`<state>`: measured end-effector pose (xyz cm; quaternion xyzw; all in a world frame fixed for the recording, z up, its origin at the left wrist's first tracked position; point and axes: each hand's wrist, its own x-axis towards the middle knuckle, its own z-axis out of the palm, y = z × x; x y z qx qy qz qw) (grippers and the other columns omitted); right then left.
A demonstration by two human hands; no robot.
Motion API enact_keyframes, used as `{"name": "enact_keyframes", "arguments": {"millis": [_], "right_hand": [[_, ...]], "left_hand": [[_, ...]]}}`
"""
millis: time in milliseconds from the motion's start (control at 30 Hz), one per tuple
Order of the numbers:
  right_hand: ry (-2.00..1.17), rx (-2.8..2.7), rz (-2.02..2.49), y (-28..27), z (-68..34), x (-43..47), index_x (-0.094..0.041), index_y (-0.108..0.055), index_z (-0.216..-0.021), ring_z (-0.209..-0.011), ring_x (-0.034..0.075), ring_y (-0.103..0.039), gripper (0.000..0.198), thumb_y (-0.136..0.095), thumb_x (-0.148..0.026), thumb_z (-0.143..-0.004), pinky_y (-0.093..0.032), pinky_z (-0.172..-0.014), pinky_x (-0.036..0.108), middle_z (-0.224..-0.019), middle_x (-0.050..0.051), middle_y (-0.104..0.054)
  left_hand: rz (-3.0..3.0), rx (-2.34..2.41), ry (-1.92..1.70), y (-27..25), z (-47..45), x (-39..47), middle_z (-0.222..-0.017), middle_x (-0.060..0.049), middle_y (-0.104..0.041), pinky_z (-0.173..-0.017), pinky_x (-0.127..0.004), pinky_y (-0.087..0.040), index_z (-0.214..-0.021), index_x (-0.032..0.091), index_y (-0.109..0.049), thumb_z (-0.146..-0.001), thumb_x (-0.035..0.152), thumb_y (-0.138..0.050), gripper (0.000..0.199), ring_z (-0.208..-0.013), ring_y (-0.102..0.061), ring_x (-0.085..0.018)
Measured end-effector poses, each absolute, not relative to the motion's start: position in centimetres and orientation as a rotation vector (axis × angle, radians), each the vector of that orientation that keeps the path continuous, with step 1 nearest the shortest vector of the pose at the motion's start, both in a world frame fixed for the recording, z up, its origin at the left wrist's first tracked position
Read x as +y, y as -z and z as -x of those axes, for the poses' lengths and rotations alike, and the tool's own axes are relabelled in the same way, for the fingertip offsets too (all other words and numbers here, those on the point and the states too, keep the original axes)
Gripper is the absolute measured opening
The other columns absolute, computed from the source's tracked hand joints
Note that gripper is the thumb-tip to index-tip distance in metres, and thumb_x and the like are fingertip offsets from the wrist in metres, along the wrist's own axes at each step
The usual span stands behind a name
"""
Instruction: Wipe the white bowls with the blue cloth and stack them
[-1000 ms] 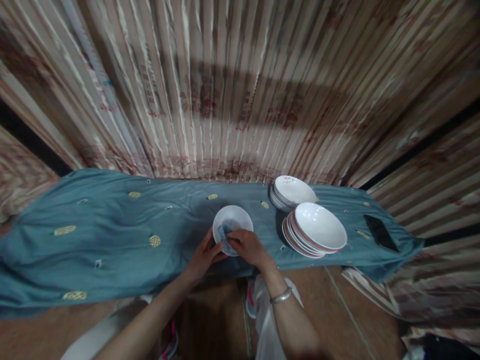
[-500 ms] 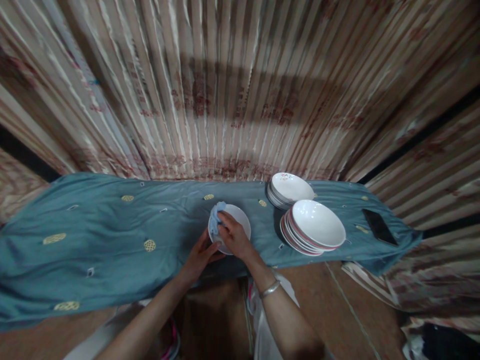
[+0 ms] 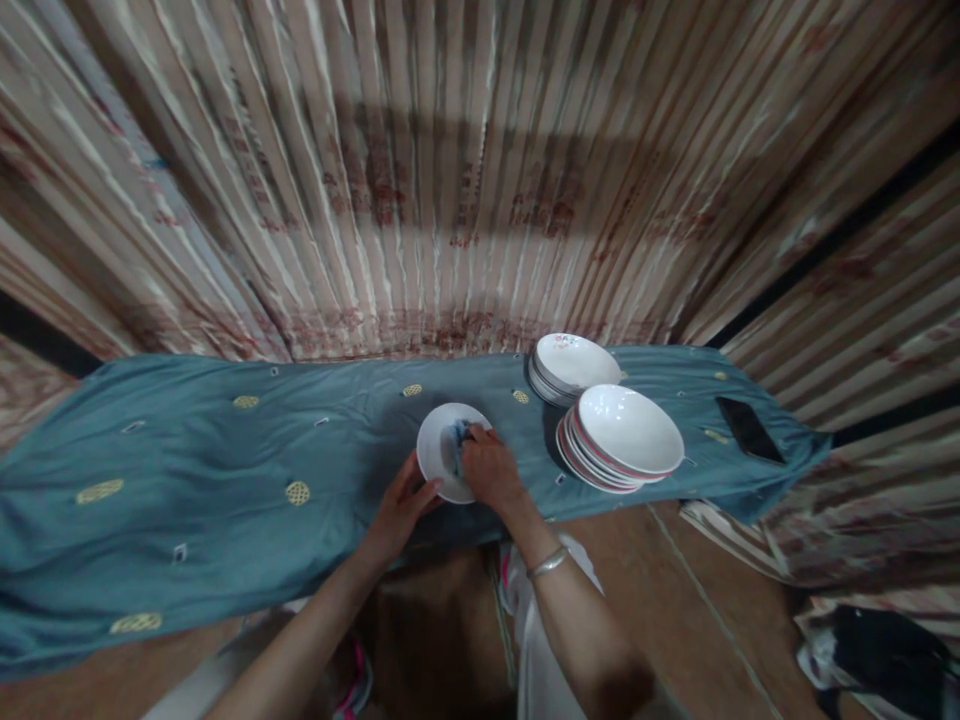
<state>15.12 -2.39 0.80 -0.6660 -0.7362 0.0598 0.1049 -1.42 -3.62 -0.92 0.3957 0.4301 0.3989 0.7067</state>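
Note:
A white plate (image 3: 433,440) is held over the near edge of the cloth-covered table. My left hand (image 3: 405,505) grips its lower left rim, thumb on top and fingers underneath. Bunched in the fingers of my right hand (image 3: 491,468) is a light blue cloth (image 3: 456,440), pressed against the inner face of the plate. The cloth looks smeared by motion and partly hidden by the fingers. To the right stands a stack of white plates with red rims (image 3: 630,430), and just behind it a second stack of white plates (image 3: 576,362) with a floral print on top.
A teal patterned cloth (image 3: 217,470) covers the long table. Near its right end lies a black phone (image 3: 750,428). A pleated curtain (image 3: 420,200) hangs directly behind the table. Dark and white fabric (image 3: 885,650) lies on the floor at the lower right.
My right hand has moved the cloth from the plate's upper left rim to its middle and right. My left hand keeps its hold. The view has shifted slightly.

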Motion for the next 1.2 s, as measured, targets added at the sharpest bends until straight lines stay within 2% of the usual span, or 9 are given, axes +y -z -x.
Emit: {"name": "enact_keyframes", "arguments": {"millis": [233,333,433,600,733,867,1000,1200], "right_hand": [[-0.650,-2.190,1.738,-1.3,-16.0,-3.6,-0.014,-0.072,-0.096,-0.098,0.021,-0.070,0.021,-0.051,-0.017,-0.095,-0.050,-0.087,0.029,-0.104,0.010,-0.074],[-0.744,-1.965,1.583,-0.8,-15.4,-3.4,-0.017,-0.070,-0.101,-0.097,0.021,-0.071,0.019,-0.056,-0.015,-0.090,-0.051,-0.087,0.030,-0.100,0.007,-0.075],[-0.787,-1.651,1.459,-0.1,-14.5,-3.1,-0.020,-0.067,-0.107,-0.092,0.019,-0.072,0.025,-0.057,-0.016,-0.085,-0.054,-0.086,0.031,-0.099,0.005,-0.075],[-0.778,-1.374,1.241,1.1,-13.5,-2.4,-0.021,-0.060,-0.121,-0.103,0.018,-0.070,0.036,-0.056,-0.024,-0.086,-0.056,-0.093,0.032,-0.112,0.007,-0.073],[-0.645,-1.497,1.280,1.4,-13.9,-2.2,-0.020,-0.053,-0.135,-0.119,0.021,-0.062,0.047,-0.054,-0.023,-0.088,-0.053,-0.101,0.036,-0.134,0.011,-0.062],[-0.369,-1.830,1.525,1.6,-14.3,-2.3,-0.015,-0.061,-0.127,-0.134,0.027,-0.049,0.043,-0.053,-0.012,-0.086,-0.040,-0.115,0.046,-0.142,0.017,-0.054],[-0.342,-2.075,1.685,1.5,-14.7,-2.8,-0.009,-0.064,-0.123,-0.126,0.028,-0.056,0.038,-0.050,-0.007,-0.088,-0.042,-0.111,0.047,-0.134,0.022,-0.060],[-0.677,-2.148,1.563,-0.6,-16.0,-3.5,-0.019,-0.071,-0.113,-0.110,0.021,-0.065,0.028,-0.054,-0.016,-0.092,-0.049,-0.098,0.034,-0.119,0.009,-0.070]], "left_hand": [[-0.982,0.916,-0.893,1.0,1.0,-3.4,-0.140,-0.011,-0.059,-0.102,-0.046,-0.052,-0.142,0.020,-0.049,-0.069,0.046,-0.080,0.083,-0.131,-0.053,-0.035],[-0.997,0.921,-0.908,1.5,0.9,-3.2,-0.141,-0.012,-0.059,-0.106,-0.046,-0.049,-0.141,0.019,-0.049,-0.068,0.047,-0.080,0.085,-0.134,-0.050,-0.035],[-1.038,0.927,-0.922,1.7,0.9,-3.1,-0.142,-0.012,-0.058,-0.110,-0.047,-0.045,-0.141,0.018,-0.050,-0.069,0.046,-0.079,0.081,-0.136,-0.048,-0.035],[-1.067,0.912,-0.933,1.4,0.8,-3.2,-0.142,-0.011,-0.059,-0.112,-0.047,-0.043,-0.140,0.019,-0.052,-0.071,0.043,-0.079,0.078,-0.134,-0.051,-0.034],[-1.034,0.933,-0.931,1.2,0.8,-3.4,-0.140,-0.010,-0.060,-0.108,-0.044,-0.047,-0.140,0.021,-0.054,-0.069,0.041,-0.080,0.078,-0.131,-0.054,-0.033],[-0.987,0.978,-0.919,1.4,1.0,-3.4,-0.138,-0.009,-0.062,-0.104,-0.043,-0.051,-0.140,0.023,-0.054,-0.069,0.040,-0.081,0.077,-0.131,-0.054,-0.032],[-0.883,0.991,-0.913,1.6,1.1,-3.2,-0.140,-0.011,-0.060,-0.099,-0.044,-0.054,-0.141,0.022,-0.051,-0.067,0.042,-0.082,0.083,-0.130,-0.054,-0.034],[-0.798,0.980,-0.929,1.4,1.0,-3.1,-0.141,-0.013,-0.059,-0.100,-0.045,-0.054,-0.142,0.022,-0.050,-0.066,0.045,-0.083,0.085,-0.130,-0.055,-0.033]]}}
